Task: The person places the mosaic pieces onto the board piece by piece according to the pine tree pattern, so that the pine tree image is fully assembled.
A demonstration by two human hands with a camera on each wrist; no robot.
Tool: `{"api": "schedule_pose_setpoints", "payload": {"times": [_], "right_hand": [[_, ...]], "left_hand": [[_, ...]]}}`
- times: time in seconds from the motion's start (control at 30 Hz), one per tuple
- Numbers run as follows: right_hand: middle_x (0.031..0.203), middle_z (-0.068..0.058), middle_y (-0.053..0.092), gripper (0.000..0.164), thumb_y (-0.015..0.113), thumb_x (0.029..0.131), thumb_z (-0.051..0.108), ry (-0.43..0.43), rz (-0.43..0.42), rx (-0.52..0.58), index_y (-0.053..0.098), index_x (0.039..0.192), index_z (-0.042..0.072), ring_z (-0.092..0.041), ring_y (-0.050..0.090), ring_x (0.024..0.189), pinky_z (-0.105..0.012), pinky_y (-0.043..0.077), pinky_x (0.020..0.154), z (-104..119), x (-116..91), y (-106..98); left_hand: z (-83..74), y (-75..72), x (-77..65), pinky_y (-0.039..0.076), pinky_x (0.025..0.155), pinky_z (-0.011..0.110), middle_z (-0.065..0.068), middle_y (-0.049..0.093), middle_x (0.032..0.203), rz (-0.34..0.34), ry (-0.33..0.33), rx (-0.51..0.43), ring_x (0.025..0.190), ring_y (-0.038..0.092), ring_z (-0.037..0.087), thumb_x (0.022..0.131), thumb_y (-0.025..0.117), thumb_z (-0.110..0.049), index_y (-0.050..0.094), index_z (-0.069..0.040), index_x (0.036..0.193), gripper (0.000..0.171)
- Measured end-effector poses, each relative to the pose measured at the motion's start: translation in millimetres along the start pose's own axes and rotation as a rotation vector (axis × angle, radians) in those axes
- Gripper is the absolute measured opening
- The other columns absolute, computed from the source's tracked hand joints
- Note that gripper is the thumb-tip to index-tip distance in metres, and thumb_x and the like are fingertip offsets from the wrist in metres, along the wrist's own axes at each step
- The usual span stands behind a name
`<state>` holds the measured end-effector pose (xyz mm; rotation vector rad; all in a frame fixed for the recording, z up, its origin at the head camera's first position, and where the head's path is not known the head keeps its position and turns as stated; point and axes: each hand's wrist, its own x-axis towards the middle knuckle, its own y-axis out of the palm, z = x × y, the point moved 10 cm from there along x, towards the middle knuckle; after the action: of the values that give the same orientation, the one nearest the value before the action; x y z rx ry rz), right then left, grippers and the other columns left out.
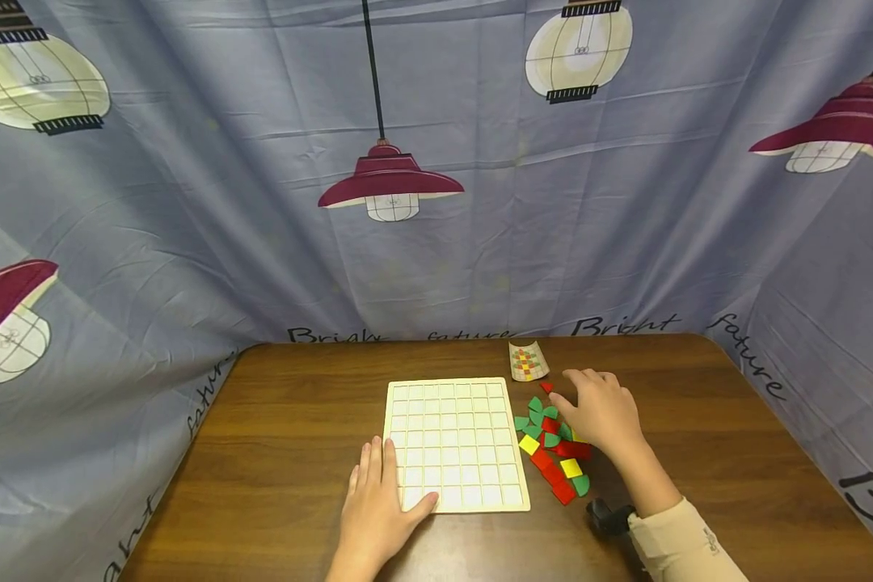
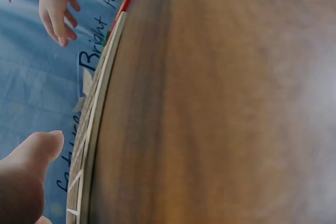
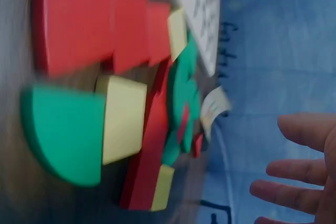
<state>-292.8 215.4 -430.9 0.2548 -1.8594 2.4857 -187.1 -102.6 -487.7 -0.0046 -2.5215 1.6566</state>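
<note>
A white gridded board (image 1: pixel 454 444) lies on the wooden table. My left hand (image 1: pixel 376 505) rests at its lower left corner, fingers straight along the left edge and thumb over the near edge. To the right of the board spreads a loose pile of red, green and yellow blocks: a yellow square block (image 1: pixel 571 468), a green quarter-round block (image 3: pixel 65 135), a red square block (image 3: pixel 76 22) and several others. Over the far right side of this pile hovers my right hand (image 1: pixel 602 412), its fingers spread and holding nothing. A small red triangle (image 1: pixel 547 387) lies near its fingertips.
A curled pattern card (image 1: pixel 528 362) with a coloured grid stands behind the pile, near the table's back edge. A black object (image 1: pixel 608 517) is by the right wrist. Blue-grey cloth (image 1: pixel 480 259) printed with lamps hangs around the table (image 1: pixel 276 453).
</note>
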Motion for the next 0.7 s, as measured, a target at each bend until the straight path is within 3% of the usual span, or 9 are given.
{"api": "schedule_pose_setpoints", "payload": {"times": [0.37, 0.53, 0.7], "right_hand": [[0.121, -0.024, 0.066, 0.050, 0.069, 0.092, 0.035, 0.026, 0.168, -0.012, 0.063, 0.128, 0.001, -0.045, 0.063, 0.101, -0.051, 0.054, 0.063, -15.8, 36.4, 34.0], [0.117, -0.020, 0.069, 0.043, 0.069, 0.092, 0.034, 0.053, 0.210, -0.016, 0.067, 0.123, 0.004, -0.040, 0.065, 0.099, -0.052, 0.054, 0.065, -21.5, 45.8, 45.5], [0.104, -0.018, 0.071, 0.034, 0.071, 0.091, 0.034, 0.066, 0.217, -0.052, 0.070, 0.108, 0.005, -0.038, 0.067, 0.087, -0.051, 0.052, 0.061, -20.7, 51.3, 50.0]], "left_hand": [[2.6, 12.0, -0.8, 0.027, 0.117, 0.062, 0.030, 0.027, 0.158, 0.038, -0.007, -0.014, 0.148, 0.025, 0.046, 0.084, 0.057, -0.072, 0.030, 0.008, 0.151, 0.108], [1.3, 15.3, -0.3, 0.027, 0.117, 0.063, 0.031, 0.026, 0.158, 0.039, -0.005, -0.024, 0.148, 0.024, 0.046, 0.084, 0.059, -0.070, 0.029, 0.010, 0.150, 0.108], [1.9, 18.0, 1.3, 0.026, 0.118, 0.062, 0.032, 0.025, 0.158, 0.028, -0.016, -0.024, 0.149, 0.023, 0.046, 0.084, 0.059, -0.070, 0.028, 0.013, 0.149, 0.110]]}}
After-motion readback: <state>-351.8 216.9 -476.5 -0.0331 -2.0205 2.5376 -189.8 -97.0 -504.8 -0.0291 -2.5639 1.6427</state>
